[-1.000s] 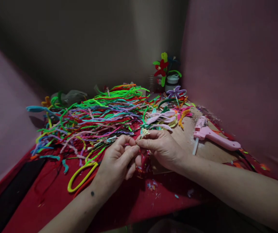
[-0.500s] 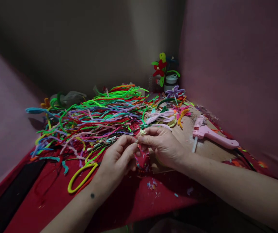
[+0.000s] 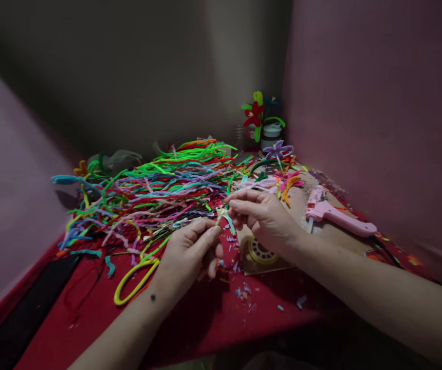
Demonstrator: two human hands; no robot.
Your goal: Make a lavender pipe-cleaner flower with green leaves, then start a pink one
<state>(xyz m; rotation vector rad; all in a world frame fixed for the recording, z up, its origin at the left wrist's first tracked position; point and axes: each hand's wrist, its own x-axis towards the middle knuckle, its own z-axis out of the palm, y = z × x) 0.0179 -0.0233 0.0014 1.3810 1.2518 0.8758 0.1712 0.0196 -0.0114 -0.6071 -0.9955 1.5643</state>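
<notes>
My left hand (image 3: 192, 252) and my right hand (image 3: 261, 216) meet over a red cloth-covered table (image 3: 213, 318), both pinched on one small flower piece (image 3: 223, 215) with pale stamens and a teal stem. The left fingers grip its lower end; the right fingers pinch near its top. Just beyond lies a big heap of coloured pipe cleaners (image 3: 155, 190). A roll of yellow tape (image 3: 260, 251) shows under my right wrist on a brown board.
A pink glue gun (image 3: 336, 216) lies on the board to the right. Yellow-handled scissors (image 3: 134, 277) lie left of my left hand. Finished pipe-cleaner flowers (image 3: 257, 114) stand in a pot in the far corner. Walls close in on both sides. Scraps litter the cloth.
My right hand lifted and moved slightly away, uncovering the yellow tape roll. The flower piece rose with both hands. The view shifted a little.
</notes>
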